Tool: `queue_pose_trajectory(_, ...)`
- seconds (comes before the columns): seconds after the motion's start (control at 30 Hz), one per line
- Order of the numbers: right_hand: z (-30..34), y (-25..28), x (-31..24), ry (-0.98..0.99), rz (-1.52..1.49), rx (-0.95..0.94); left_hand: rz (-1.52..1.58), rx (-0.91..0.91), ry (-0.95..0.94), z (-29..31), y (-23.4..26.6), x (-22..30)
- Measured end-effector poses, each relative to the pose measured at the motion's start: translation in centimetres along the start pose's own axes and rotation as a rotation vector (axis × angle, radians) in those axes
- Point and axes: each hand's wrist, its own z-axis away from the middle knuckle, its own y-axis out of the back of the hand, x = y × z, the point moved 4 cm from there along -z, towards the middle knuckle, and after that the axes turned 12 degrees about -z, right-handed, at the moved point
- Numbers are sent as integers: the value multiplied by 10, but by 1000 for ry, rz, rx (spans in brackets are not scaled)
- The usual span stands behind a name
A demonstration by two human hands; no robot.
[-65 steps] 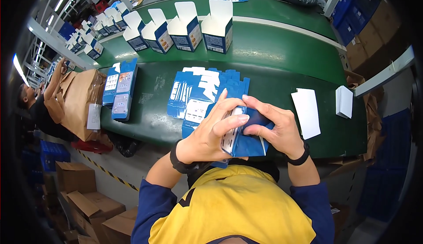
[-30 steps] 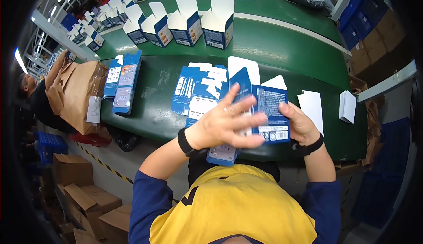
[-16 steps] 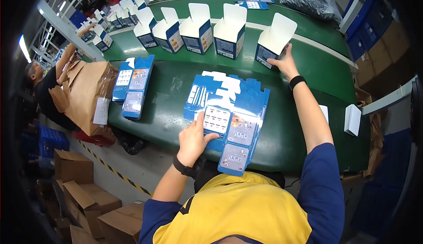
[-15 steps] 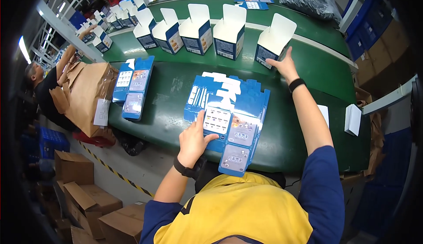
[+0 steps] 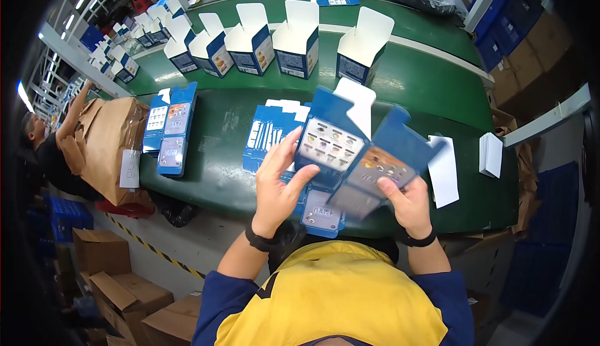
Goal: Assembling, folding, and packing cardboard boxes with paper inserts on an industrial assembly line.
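Carton blank [image 5: 370,158], blue and unfolded, is in the air over the green worktable [image 5: 219,127]. Its panels slant from upper left to lower right; it lies to the right of the left hand [image 5: 278,187] and up-left of the right hand [image 5: 410,205], which is nearer. The right thumb presses its front, pinching it; the left thumb and fingers are spread at its left edge, whether gripping, I cannot tell. Its white panel [image 5: 331,143] shows small pictures.
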Motion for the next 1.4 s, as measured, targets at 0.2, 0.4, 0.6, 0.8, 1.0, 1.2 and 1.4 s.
queue_pose_trajectory(0.2,7,-18,-37,771,669,-364,324,11,-197,-23,-19,40)
queue_pose_trajectory(0.4,4,-7,-3,728,362,-313,242,-187,8,-16,-43,34)
queue_pose_trajectory(0.6,-21,18,10,534,-77,-11,121,-697,-419,14,-78,54)
queue_pose_trajectory(0.8,-2,18,-5,512,-235,-74,-167,-336,-416,6,-70,40)
queue_pose_trajectory(1.0,12,18,-36,464,-121,-431,-204,-122,-815,-2,-56,50)
queue_pose_trajectory(1.2,10,14,-34,502,-52,-283,-198,-154,-781,7,-66,49)
queue_pose_trajectory(1.4,7,17,-29,304,-799,-239,-134,-134,-813,13,-73,62)
